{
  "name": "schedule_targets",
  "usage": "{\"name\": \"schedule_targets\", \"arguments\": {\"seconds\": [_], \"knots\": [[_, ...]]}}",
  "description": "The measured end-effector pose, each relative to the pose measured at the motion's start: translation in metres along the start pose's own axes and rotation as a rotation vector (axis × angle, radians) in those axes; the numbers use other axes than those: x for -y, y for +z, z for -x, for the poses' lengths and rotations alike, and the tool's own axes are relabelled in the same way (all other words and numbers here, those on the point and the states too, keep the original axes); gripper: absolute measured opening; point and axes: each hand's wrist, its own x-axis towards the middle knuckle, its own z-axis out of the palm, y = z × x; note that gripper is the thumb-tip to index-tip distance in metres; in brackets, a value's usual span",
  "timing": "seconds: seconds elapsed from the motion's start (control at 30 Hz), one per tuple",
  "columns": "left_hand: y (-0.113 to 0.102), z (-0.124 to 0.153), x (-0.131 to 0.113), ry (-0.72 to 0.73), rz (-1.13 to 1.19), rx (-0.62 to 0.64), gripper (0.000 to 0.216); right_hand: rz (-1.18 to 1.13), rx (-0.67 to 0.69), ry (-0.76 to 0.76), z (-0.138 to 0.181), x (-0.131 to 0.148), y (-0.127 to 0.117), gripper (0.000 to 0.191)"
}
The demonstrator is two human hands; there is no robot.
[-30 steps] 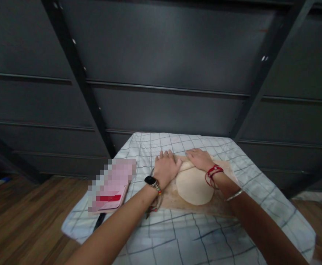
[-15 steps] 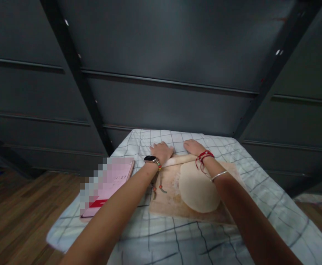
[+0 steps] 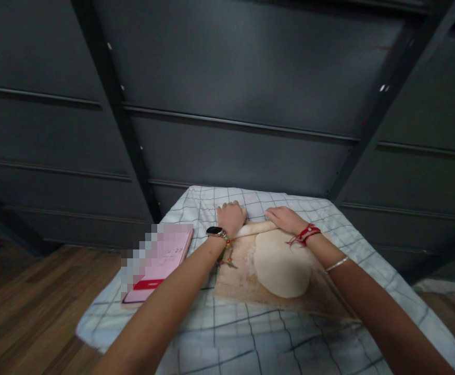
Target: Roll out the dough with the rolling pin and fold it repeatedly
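A flat round of pale dough [image 3: 282, 263] lies on a wooden board [image 3: 239, 278] set on a white checked cloth [image 3: 251, 333]. At the dough's far edge rests a wooden rolling pin [image 3: 255, 228]. My left hand [image 3: 231, 217] presses palm-down on the pin's left end; a dark watch and beaded bracelet sit on that wrist. My right hand [image 3: 285, 219] lies flat over the pin's right end, with red thread and a silver bangle on the wrist.
A pink phone [image 3: 161, 260], partly pixelated, lies on the cloth left of the board. Dark grey panelled wall with slanted metal beams [image 3: 122, 125] rises just behind the table. Wooden floor [image 3: 28, 297] shows on the left.
Both hands pushed the rolling pin away over the dough to its far edge. The dough now lies uncovered nearer to me.
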Motion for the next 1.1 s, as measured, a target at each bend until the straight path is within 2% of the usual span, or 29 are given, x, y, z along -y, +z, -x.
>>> {"name": "schedule_targets", "arguments": {"seconds": [0.1, 0.3, 0.4, 0.47, 0.53, 0.63, 0.73, 0.83, 1.1], "knots": [[-0.006, 0.010, -0.003, 0.029, 0.001, -0.003, 0.037, 0.125, 0.045, 0.079, 0.016, 0.006, -0.007, 0.042], [-0.008, 0.026, 0.009, 0.034, 0.054, 0.012, 0.041, 0.303, -0.083, 0.157, 0.029, 0.035, -0.050, 0.042], [-0.006, 0.038, 0.018, 0.115, 0.080, 0.043, 0.043, 0.320, -0.085, 0.190, 0.052, 0.056, -0.066, 0.044], [-0.006, 0.050, 0.020, 0.226, 0.110, 0.055, 0.044, 0.308, -0.057, 0.206, 0.075, 0.066, -0.063, 0.044], [-0.007, 0.063, 0.017, 0.363, 0.127, 0.038, 0.042, 0.271, -0.037, 0.221, 0.097, 0.071, -0.051, 0.043], [-0.011, 0.074, 0.009, 0.472, 0.074, 0.027, 0.038, 0.180, -0.101, 0.240, 0.119, 0.066, -0.025, 0.039], [-0.013, 0.067, 0.001, 0.476, 0.020, 0.074, 0.042, 0.052, -0.168, 0.232, 0.124, 0.056, -0.008, 0.039], [-0.010, 0.049, -0.003, 0.484, 0.011, 0.118, 0.046, -0.055, -0.195, 0.254, 0.118, 0.048, -0.004, 0.042], [-0.003, 0.009, -0.012, 0.440, 0.066, 0.288, 0.046, -0.067, -0.124, 0.200, 0.094, 0.018, -0.005, 0.039]]}}
